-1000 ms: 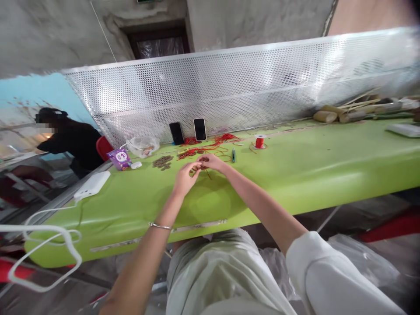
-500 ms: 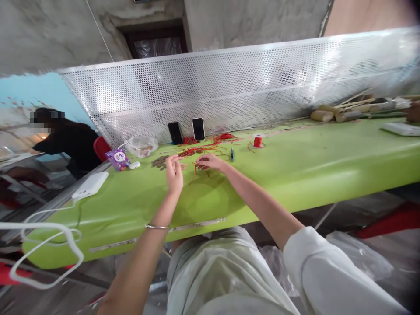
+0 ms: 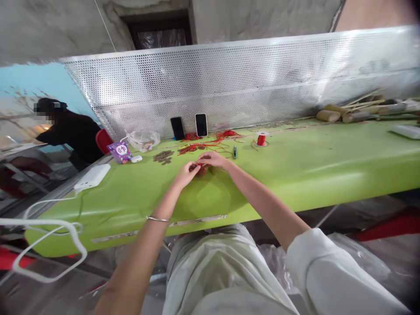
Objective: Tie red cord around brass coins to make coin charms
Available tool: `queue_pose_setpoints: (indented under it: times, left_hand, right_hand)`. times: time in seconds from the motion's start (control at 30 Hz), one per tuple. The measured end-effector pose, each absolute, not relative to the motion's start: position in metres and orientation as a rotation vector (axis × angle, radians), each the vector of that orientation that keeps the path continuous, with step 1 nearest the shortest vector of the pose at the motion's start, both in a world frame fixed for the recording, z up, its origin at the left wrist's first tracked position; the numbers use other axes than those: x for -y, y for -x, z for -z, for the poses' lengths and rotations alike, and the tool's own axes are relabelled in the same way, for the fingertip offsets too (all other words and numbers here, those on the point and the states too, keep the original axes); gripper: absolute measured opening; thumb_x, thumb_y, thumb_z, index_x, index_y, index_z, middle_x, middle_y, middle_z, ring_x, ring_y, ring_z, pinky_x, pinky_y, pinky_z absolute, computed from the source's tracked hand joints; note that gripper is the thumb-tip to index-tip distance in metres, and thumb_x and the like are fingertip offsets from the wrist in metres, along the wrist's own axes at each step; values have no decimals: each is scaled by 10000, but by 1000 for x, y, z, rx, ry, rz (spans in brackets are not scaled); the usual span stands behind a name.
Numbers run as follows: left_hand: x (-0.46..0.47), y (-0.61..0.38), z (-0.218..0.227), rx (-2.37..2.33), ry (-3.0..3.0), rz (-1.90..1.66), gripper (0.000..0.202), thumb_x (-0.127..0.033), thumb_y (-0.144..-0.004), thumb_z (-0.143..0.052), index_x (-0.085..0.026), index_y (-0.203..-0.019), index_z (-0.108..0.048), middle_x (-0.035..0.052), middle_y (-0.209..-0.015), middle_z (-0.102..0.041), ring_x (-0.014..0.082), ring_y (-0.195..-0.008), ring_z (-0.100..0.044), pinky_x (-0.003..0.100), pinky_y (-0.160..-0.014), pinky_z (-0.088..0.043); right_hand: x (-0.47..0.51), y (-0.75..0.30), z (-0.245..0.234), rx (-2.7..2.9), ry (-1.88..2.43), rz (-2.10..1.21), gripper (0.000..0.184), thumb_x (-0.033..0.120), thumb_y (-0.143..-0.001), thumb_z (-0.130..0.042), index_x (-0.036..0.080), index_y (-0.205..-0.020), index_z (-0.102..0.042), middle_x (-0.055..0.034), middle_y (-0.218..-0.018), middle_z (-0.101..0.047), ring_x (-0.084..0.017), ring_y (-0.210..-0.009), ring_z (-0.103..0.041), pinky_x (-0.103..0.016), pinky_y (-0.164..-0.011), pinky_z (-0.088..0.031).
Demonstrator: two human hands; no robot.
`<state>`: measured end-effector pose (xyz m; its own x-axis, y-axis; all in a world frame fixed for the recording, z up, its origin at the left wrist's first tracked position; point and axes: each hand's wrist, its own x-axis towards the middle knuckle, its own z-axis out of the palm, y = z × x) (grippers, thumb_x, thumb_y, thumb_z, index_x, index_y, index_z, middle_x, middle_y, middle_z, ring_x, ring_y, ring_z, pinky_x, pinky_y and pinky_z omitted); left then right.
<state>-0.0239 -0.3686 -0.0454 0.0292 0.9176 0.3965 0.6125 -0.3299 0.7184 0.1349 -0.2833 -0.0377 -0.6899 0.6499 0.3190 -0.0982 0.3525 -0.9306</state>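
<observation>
My left hand (image 3: pixel 185 174) and my right hand (image 3: pixel 211 159) meet over the green table (image 3: pixel 295 166), fingers pinched together on a piece of red cord (image 3: pixel 201 168). A heap of red cord (image 3: pixel 203 146) lies just beyond them. A pile of small brown coins or beads (image 3: pixel 163 156) sits to the left of that heap. A red thread spool (image 3: pixel 261 139) stands farther right, and a small blue tool (image 3: pixel 235 152) lies between it and my hands.
Two phones (image 3: pixel 189 127) lean on the perforated metal panel (image 3: pixel 229 83). A plastic bag (image 3: pixel 143 140), a purple packet (image 3: pixel 120 152), a white power bank (image 3: pixel 92 177) and white cable (image 3: pixel 49 236) lie left. Another person (image 3: pixel 65 131) sits far left. Bamboo pieces (image 3: pixel 344 114) lie right.
My left hand, which had swung out to the left near the brown pile, has come back to my right hand. Both now pinch the red cord together.
</observation>
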Motion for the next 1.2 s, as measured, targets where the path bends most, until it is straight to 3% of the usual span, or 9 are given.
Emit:
queue_pose_setpoints:
  times: [0.23,0.47,0.7,0.83,0.97,1.07,1.2]
  left_hand:
    - [362,27,52,-1588,-1976,-1112,219,-380,-789,-595,-175,-837,-656,17,-749,-671,196,-746,-625,318,-736,-489]
    - [362,27,49,-1657,-1988,-1024,231,-327,-894,-519,-148,-1012,-604,68,-1053,-625,181,-919,-607,399,-822,-499]
    - [363,23,47,-1610,-1946,-1026,171,-324,-700,-707,-196,-814,-712,50,-810,-705,248,-819,-637,380,-836,-469]
    - [361,23,47,-1561,-1843,-1096,187,-363,-725,-680,-195,-800,-711,37,-800,-719,239,-828,-644,366,-836,-474]
    - [363,26,45,-1574,-1678,-1225,236,-352,-845,-584,-144,-934,-649,59,-957,-675,195,-893,-626,397,-840,-487]
    - [364,27,43,-1583,-1531,-1322,254,-334,-885,-535,-139,-1036,-598,68,-1045,-627,184,-898,-616,389,-793,-515]
    - [364,27,42,-1528,-1357,-1493,282,-309,-878,-550,-144,-1106,-567,77,-1091,-602,193,-912,-610,387,-772,-526]
  right_hand:
    - [276,-132,47,1939,503,-1362,157,260,-691,-713,154,-803,-690,-18,-750,-677,-111,-685,-598,-202,-610,-472]
    - [277,-133,44,1884,554,-1335,113,210,-713,-693,145,-802,-666,-10,-681,-653,-95,-596,-588,-198,-560,-473]
    - [279,-132,43,1834,585,-1305,92,188,-714,-690,149,-791,-658,-18,-718,-663,-108,-643,-613,-229,-636,-508]
    - [280,-130,42,1827,605,-1263,77,190,-724,-675,147,-787,-661,-21,-709,-663,-116,-657,-618,-232,-638,-507]
    - [281,-130,37,1800,648,-1156,69,154,-729,-642,134,-793,-660,-37,-783,-670,-115,-713,-609,-227,-677,-482]
    - [287,-132,31,1790,650,-1074,154,203,-805,-554,140,-904,-654,-40,-890,-656,-87,-735,-576,-192,-667,-444]
    - [303,-132,25,1964,604,-1102,287,335,-854,-490,124,-905,-677,-6,-685,-608,-68,-536,-488,-177,-499,-369]
